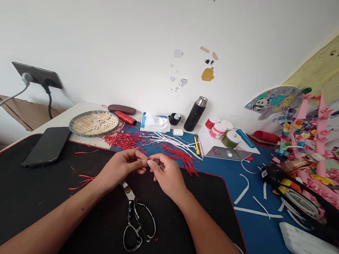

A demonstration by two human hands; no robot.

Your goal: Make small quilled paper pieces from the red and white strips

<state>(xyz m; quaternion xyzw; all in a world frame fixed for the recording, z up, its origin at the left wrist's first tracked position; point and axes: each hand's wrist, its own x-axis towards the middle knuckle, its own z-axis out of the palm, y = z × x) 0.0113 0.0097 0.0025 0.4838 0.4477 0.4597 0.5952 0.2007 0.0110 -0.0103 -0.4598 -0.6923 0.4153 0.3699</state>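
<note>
The left hand (127, 166) and the right hand (167, 175) meet over the black mat (192, 210), fingertips touching or nearly so. Each grip is narrow, thumb drawn in against the forefinger; whether anything thin is pinched there, I cannot tell. Nearest below lie the metal scissors (128, 192), flat on the mat, long axis running away from the person and leaning slightly left: handle loops toward the person, blades forward, their ends hidden beneath the left hand. Beyond the hands, a red cord pile (125, 139) sprawls in mixed directions, while a red cord bundle (181, 157) slants from far left to near right. White strips (174, 141) lie between the two, roughly along that same slant. Loose red cords (84, 182) rest beside the left wrist, lying mostly crosswise.
</note>
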